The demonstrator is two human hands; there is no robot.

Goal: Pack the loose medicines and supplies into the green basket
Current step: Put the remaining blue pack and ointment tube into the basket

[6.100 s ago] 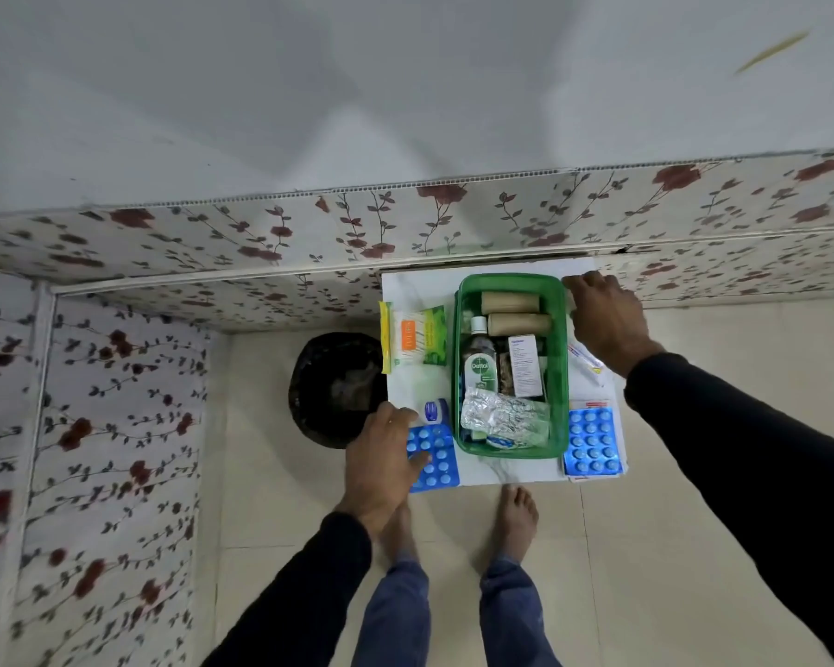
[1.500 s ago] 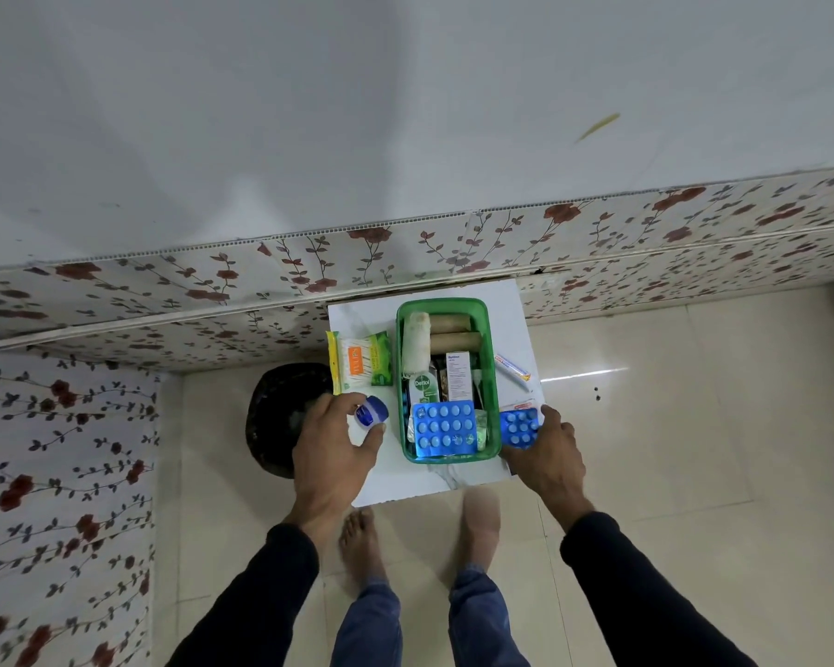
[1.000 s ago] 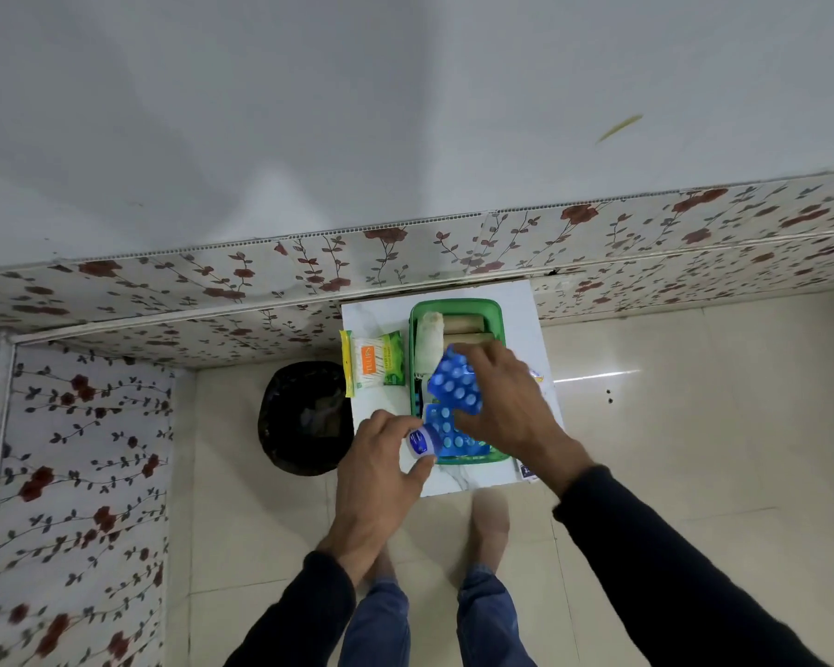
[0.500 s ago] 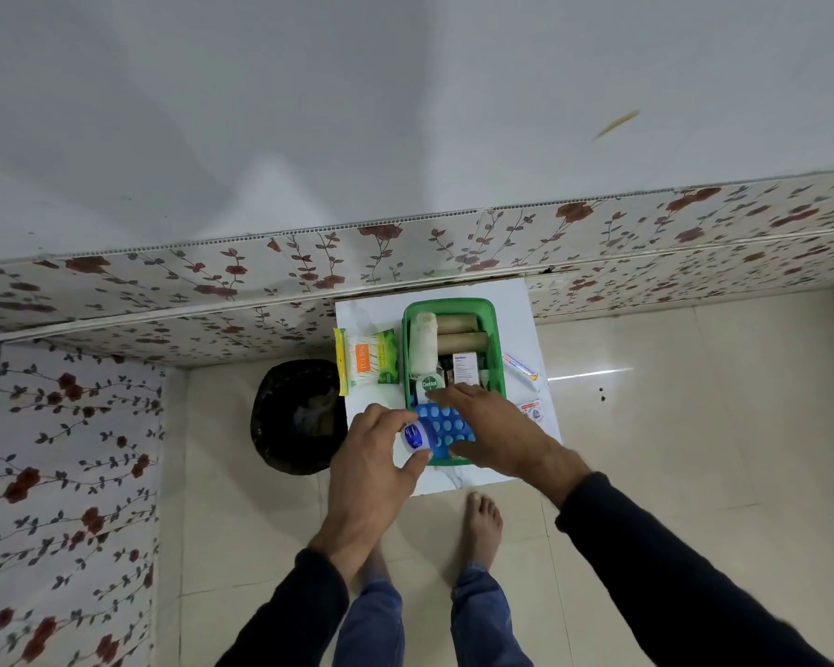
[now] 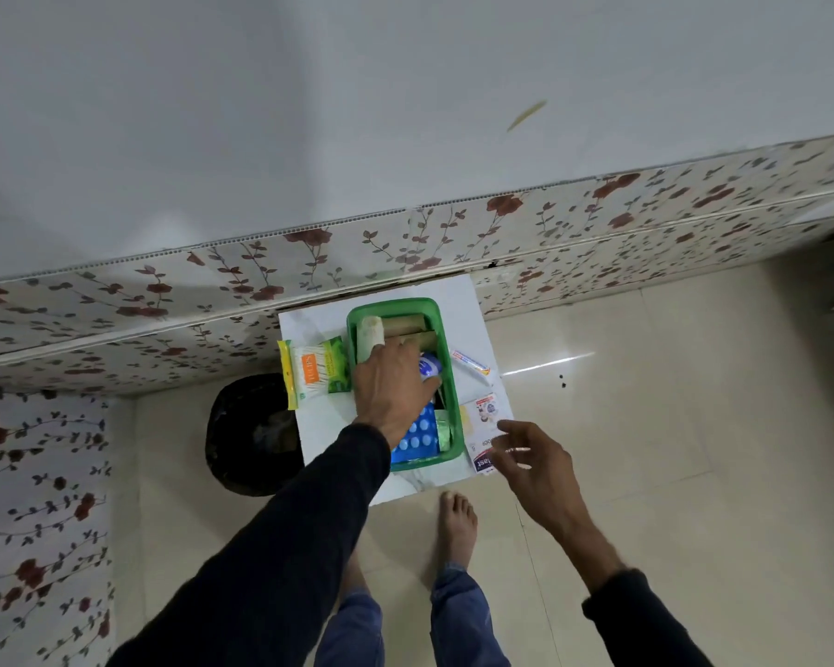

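The green basket (image 5: pixel 449 377) stands on a small white table (image 5: pixel 468 300). My left hand (image 5: pixel 391 389) reaches down into the basket and grips a small blue-capped jar (image 5: pixel 429 367) above the other contents. Blue blister packs (image 5: pixel 417 438) lie at the basket's near end, and bandage rolls (image 5: pixel 405 324) at its far end. My right hand (image 5: pixel 533 462) hovers with fingers apart at the table's near right corner, by a flat plaster box (image 5: pixel 482 428). A cotton-bud pack (image 5: pixel 316 370) lies left of the basket. A small tube (image 5: pixel 470 362) lies on its right.
A black bin (image 5: pixel 249 433) stands on the tiled floor left of the table. Floral wall panels (image 5: pixel 598 219) run behind the table and along the left side. My bare feet (image 5: pixel 458 522) are just in front of the table.
My left hand carried the blue-capped jar from the basket's near left corner up into the basket. My right hand left the blister packs in the basket and drew back to the near right corner.
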